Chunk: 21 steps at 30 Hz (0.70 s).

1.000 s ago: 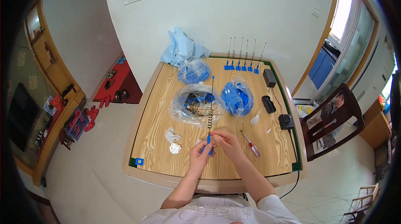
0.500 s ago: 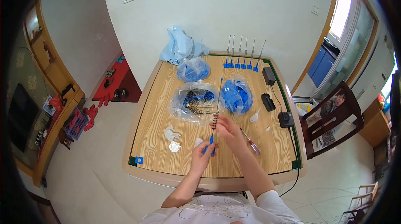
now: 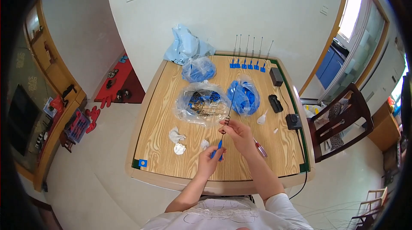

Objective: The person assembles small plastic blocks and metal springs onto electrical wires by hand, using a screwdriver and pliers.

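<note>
My left hand [image 3: 210, 160] grips the blue base [image 3: 218, 145] of a thin metal antenna rod [image 3: 228, 110] over the near middle of the wooden table [image 3: 159, 105]. My right hand [image 3: 238, 134] pinches the same rod at its coiled spring part [image 3: 225, 121], just above the blue base. The rod points away from me toward an open clear bag of dark parts [image 3: 201, 105]. A bag of blue pieces [image 3: 243, 96] lies just right of the rod.
Several finished rods with blue bases [image 3: 248, 56] lean against the far wall. Another blue-filled bag [image 3: 198, 69], black boxes [image 3: 275, 103], a red-handled screwdriver [image 3: 260, 148] and white scraps [image 3: 177, 137] lie on the table. A dark wooden chair [image 3: 339, 118] stands to the right.
The rod, earlier held low near the table's front, has been raised and tilted upright. My right hand slid up to the coil while my left hand kept the blue base.
</note>
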Tool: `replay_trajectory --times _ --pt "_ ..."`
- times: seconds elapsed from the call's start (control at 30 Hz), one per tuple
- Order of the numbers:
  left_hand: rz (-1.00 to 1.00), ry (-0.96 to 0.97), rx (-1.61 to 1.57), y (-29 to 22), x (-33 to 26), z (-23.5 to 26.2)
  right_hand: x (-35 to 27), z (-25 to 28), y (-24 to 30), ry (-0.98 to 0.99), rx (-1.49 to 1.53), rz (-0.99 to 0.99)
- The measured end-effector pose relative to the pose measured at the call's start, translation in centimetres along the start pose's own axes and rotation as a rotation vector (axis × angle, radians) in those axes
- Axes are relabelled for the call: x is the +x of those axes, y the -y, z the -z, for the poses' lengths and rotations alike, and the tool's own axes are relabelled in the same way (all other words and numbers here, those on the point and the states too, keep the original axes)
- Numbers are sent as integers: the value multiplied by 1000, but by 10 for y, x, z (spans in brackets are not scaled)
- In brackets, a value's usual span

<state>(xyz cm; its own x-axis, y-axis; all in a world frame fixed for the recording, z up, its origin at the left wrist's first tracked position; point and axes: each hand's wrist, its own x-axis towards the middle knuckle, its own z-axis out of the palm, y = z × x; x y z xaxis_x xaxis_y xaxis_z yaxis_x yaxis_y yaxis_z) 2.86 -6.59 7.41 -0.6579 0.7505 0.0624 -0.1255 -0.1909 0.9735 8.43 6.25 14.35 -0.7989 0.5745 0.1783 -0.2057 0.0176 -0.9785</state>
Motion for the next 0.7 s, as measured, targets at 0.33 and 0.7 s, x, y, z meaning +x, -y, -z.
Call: replay_trajectory --times 0.33,0.7 --pt "40 40 -15 2 -2 -4 -2 5 -6 36 23 10" --pt "85 41 -32 5 1 0 1 5 -10 -12 6 -23"
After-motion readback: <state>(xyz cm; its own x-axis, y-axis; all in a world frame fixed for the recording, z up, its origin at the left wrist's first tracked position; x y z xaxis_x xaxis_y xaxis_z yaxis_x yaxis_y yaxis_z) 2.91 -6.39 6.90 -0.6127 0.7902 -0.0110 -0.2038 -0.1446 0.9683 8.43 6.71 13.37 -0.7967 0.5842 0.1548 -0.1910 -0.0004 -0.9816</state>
